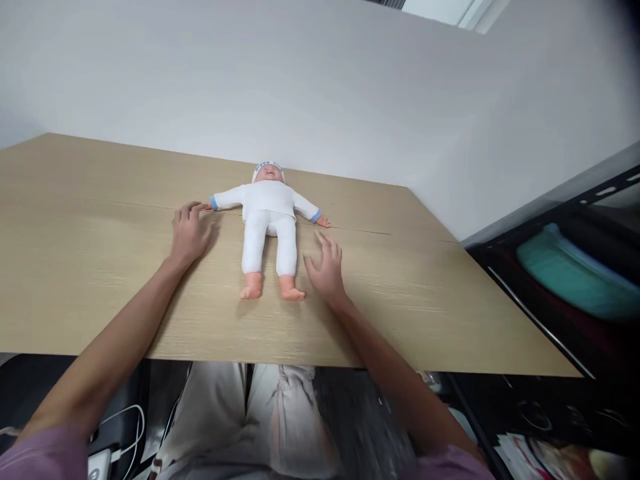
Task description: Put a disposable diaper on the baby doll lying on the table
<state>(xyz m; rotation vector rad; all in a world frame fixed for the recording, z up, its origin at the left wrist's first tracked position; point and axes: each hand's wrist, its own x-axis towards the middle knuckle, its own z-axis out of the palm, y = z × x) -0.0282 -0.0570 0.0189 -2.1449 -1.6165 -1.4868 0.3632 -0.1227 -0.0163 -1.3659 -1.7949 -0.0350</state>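
On the pale, wood-grained surface (425,327), a baby doll (270,203) in white cloth (255,240) with blue cuffs (214,203) lies face up, probably light and soft-bodied, best held round the torso (270,197); its bare feet (252,287) look smooth, rubbery. Your left hand (188,235) and right hand (327,268) flank it, fingers parted, gripping nothing

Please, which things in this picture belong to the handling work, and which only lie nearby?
In the work:
- white-clothed doll
- left hand
- right hand
- table beneath

Lying nearby:
- teal item, right
- papers, lower right
- white cable, lower left
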